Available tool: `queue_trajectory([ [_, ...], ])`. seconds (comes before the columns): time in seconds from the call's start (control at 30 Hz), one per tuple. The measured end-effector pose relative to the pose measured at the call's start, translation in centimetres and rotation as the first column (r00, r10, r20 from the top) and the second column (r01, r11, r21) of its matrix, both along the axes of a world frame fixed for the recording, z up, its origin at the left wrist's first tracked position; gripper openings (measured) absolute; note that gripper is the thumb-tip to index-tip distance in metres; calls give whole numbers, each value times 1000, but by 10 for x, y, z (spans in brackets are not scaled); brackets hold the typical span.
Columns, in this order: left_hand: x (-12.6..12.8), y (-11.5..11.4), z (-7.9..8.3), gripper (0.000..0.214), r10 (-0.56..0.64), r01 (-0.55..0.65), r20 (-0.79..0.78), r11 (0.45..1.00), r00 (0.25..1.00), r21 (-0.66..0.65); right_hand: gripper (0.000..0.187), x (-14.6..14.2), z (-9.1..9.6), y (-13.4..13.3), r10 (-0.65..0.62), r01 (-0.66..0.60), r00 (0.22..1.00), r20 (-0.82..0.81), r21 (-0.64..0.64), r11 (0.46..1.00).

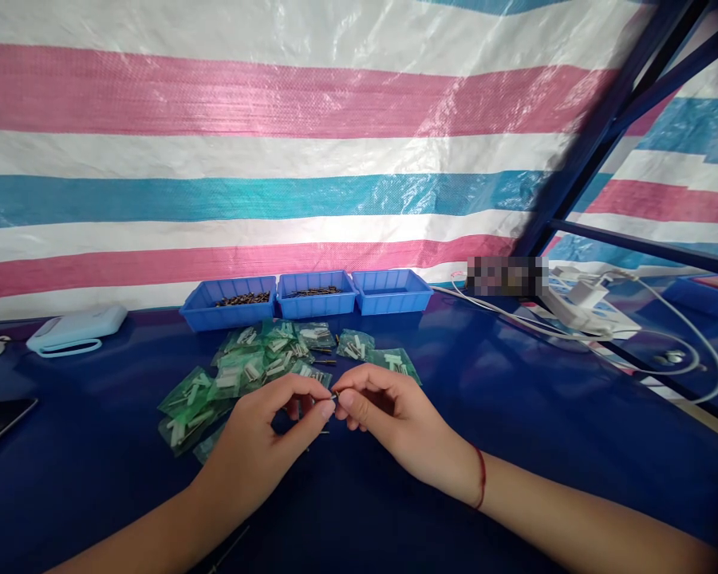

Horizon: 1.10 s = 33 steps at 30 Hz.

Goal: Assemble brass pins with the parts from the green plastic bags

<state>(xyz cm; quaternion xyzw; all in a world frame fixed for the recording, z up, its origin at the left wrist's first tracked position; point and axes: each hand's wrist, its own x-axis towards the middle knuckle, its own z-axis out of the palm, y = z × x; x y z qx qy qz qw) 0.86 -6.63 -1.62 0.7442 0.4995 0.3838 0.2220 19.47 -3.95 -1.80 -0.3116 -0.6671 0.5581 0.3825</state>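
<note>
Fingertip to fingertip, my left hand (pixel 275 426) and my right hand (pixel 398 418) meet above the dark blue table (pixel 455 510). Both are closed in a pinch on one small dark metal piece (pixel 335 396), mostly hidden by the fingers; its exact kind cannot be made out. Just beyond the hands lie several green-tinted plastic bags (pixel 236 371) with white and metallic parts inside. A few loose thin screw-like pieces (pixel 324 362) rest on the table beside them.
Three blue bins (pixel 317 307) stand in a row at the back; the left and middle ones hold small brownish metal parts. A light blue power bank (pixel 77 328) and a dark phone-like device (pixel 0 422) are at left. White cables and a power strip (pixel 580 311) lie at right.
</note>
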Motion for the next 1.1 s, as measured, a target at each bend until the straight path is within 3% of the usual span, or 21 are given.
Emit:
queue_trajectory([
  [0.13, -2, 9, 6, 12, -16, 26, -146, 997, 989, 70, 16, 1, -1, 0, -143, 127, 987, 67, 205, 970],
  [0.27, -9, 46, 19, 17, 101, -64, -203, 982, 974, 179, 26, 4, -1, 2, -249, 168, 951, 184, 366, 915],
  [0.4, -14, 108, 25, 22, 241, -168, -232, 940, 942, 298, 21, 7, 3, 1, -150, -155, 884, 443, 581, 799],
  [0.5, -12, 151, 18, 24, 289, -200, -270, 928, 918, 315, 32, 8, 5, -1, -77, -380, 793, 605, 589, 714],
  [0.6, -6, 170, 10, 24, 320, -220, -311, 923, 895, 317, 31, 10, 5, 0, -67, -490, 716, 695, 568, 662],
  [0.73, -7, 151, 9, 31, 335, -214, -329, 911, 883, 354, 37, 11, 2, 5, -88, -534, 688, 720, 585, 611],
  [0.83, -17, 112, 9, 31, 243, -111, -356, 929, 902, 353, 33, 9, -2, 8, -116, -532, 710, 694, 638, 557],
  [0.97, -30, 55, 1, 26, 99, -2, -378, 969, 921, 248, 30, 5, -6, 8, -192, -522, 722, 664, 706, 478],
  [1.1, -30, 27, -7, 21, 43, 37, -338, 974, 940, 225, 28, 4, -7, 4, -245, -486, 724, 644, 730, 481],
])
